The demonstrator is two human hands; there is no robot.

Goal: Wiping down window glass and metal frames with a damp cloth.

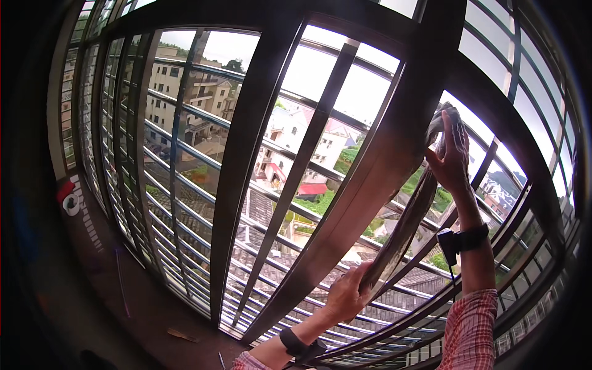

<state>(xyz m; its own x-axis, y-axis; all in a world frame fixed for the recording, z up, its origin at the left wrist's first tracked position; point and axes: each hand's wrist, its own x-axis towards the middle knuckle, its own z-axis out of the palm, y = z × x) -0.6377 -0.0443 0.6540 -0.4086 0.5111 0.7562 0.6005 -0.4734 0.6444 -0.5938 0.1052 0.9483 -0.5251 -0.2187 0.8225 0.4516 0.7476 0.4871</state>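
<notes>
A long, dark, damp-looking cloth (407,226) hangs slantwise between my two hands in front of a barred window. Raised at the upper right, my right hand (451,157) presses the bunched top of the cloth against the upper part of the window, beside the wide dark frame post (342,217). Lower down, my left hand (349,291) is closed around the cloth's lower end. Both wrists wear black straps, the right one with a small box on it. Whether the cloth touches glass behind it is hard to tell.
Metal bars (286,152) run across outside the window frames. On the dark sill at the left lie a white roll (71,204) beside a red item, a thin purple stick (122,282) and a flat brown strip (182,335). Buildings and greenery show outside.
</notes>
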